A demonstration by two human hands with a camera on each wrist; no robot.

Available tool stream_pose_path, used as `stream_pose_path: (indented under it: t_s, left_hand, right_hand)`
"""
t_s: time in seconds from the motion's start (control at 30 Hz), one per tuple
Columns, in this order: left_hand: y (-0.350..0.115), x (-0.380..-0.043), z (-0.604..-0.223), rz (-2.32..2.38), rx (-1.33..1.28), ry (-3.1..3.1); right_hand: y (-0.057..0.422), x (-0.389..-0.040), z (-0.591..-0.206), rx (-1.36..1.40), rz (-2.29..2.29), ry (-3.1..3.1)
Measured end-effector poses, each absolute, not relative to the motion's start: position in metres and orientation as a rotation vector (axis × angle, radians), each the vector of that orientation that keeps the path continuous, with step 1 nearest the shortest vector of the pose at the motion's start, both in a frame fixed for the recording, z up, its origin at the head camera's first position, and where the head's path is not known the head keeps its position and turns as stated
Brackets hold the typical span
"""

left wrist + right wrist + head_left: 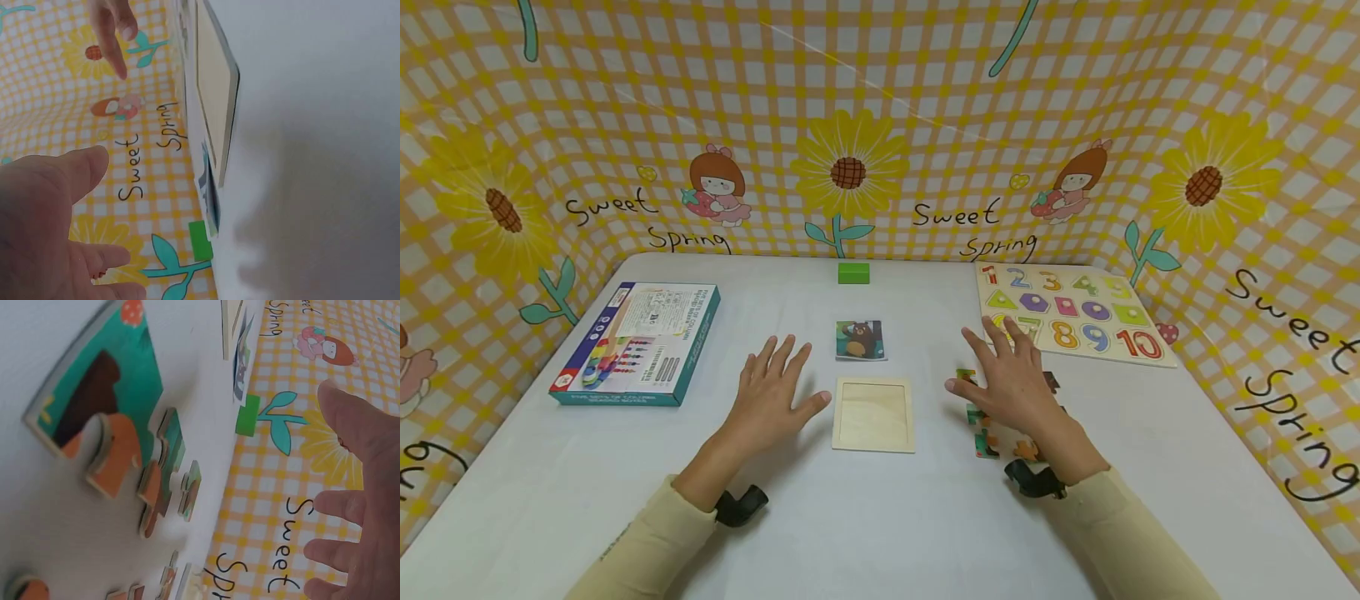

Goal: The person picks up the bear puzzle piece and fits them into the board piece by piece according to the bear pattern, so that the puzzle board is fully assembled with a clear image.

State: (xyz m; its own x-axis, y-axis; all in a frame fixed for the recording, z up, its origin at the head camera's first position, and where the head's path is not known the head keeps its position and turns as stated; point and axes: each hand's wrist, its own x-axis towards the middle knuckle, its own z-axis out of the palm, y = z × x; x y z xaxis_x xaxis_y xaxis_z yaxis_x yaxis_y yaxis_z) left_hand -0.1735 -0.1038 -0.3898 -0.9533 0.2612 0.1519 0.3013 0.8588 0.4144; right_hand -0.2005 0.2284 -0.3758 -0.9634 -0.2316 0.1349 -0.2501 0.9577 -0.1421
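Note:
My left hand [771,396] hovers over the table with fingers spread, just left of a square wooden puzzle tray [874,452]. My right hand [1011,379] is held with fingers spread above several loose jigsaw pieces [985,444], partly hiding them in the head view. Neither hand holds anything. In the right wrist view a green and brown jigsaw piece [134,381] lies on the white surface below the hand. Behind the tray is a small picture card [861,340] showing a brown bear. The tray's edge [232,106] also shows in the left wrist view.
A boxed toy set [636,346] lies at the left. At the back right is a wooden number and shape board [1075,312], its near left corner by the right fingertips. A green block [853,273] sits at the back edge, before a checked cloth [880,50].

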Motion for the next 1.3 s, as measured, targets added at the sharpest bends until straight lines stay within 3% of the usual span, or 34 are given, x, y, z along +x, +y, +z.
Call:
stream_pose_path:
  t_s: [1.3]
  left_hand:
    - [-0.089, -0.176, -0.411, -0.935, -0.625, -2.958]
  right_hand:
    - [0.249, -0.218, -0.387, 0.493, 0.451, -3.081]
